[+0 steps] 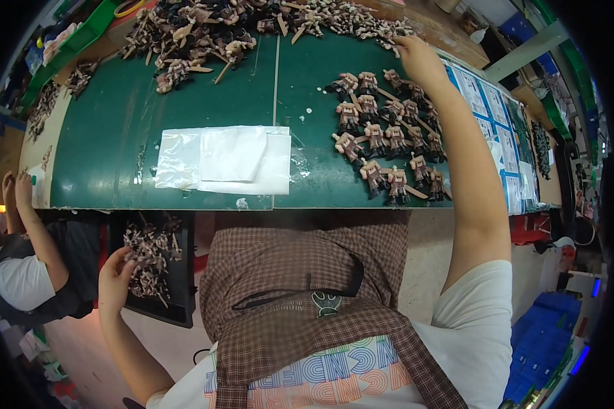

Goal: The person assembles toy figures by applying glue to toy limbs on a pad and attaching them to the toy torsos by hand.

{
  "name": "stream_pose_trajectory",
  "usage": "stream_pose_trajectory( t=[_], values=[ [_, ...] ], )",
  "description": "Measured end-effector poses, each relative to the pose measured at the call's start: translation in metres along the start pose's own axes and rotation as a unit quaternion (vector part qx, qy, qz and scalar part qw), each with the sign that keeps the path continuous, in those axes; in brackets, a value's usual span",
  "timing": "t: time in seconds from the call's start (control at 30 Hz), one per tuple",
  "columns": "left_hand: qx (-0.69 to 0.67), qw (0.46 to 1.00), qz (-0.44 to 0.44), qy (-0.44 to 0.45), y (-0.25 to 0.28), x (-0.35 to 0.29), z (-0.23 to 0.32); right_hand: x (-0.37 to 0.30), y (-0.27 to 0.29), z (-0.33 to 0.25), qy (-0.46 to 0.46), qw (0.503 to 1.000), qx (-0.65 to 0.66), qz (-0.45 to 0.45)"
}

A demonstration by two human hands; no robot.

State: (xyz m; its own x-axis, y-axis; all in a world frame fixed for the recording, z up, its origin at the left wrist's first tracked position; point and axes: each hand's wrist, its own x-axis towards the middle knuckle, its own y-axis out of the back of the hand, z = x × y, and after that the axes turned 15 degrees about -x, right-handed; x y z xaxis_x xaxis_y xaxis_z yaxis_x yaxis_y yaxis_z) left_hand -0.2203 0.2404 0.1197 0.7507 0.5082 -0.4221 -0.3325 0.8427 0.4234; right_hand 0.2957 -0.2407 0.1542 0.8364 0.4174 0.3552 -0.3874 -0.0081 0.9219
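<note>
A careless sweep of the right forearm could topple or shift the small flesh-and-brown plastic figures (374, 140) set out in loose rows near the green-topped table's (116, 150) near right corner, since the bare right arm passes just beside their right-hand end. Pulling one piece from the tangled heap of flesh-and-brown plastic pieces (348, 20) along the far edge could drag neighbours with it, as they lie interlocked.

The right hand (421, 63) reaches to that heap's right end, fingers brought narrowly together at its pieces; whether one is gripped I cannot tell. The rows lie nearer the near edge than this hand.

The left hand (116, 274), fingers curled, is below the near edge, at the left side of a black plastic tray (184, 293) of similar loose pieces (150, 273); its hold is unclear.
</note>
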Motion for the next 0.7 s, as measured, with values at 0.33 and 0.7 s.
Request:
stream_pose_trajectory(
  t=[0.33, 0.7],
  values=[
    [0.059, 0.897, -0.143, -0.413, -0.194, -0.007, 0.156, 0.031, -0.027, -0.031, 0.102, 0.986, -0.105, -0.075],
    [0.135, 0.823, -0.119, -0.538, -0.327, 0.034, 0.194, -0.029, 0.069, -0.102, -0.015, 0.884, 0.437, -0.167]
  ],
)
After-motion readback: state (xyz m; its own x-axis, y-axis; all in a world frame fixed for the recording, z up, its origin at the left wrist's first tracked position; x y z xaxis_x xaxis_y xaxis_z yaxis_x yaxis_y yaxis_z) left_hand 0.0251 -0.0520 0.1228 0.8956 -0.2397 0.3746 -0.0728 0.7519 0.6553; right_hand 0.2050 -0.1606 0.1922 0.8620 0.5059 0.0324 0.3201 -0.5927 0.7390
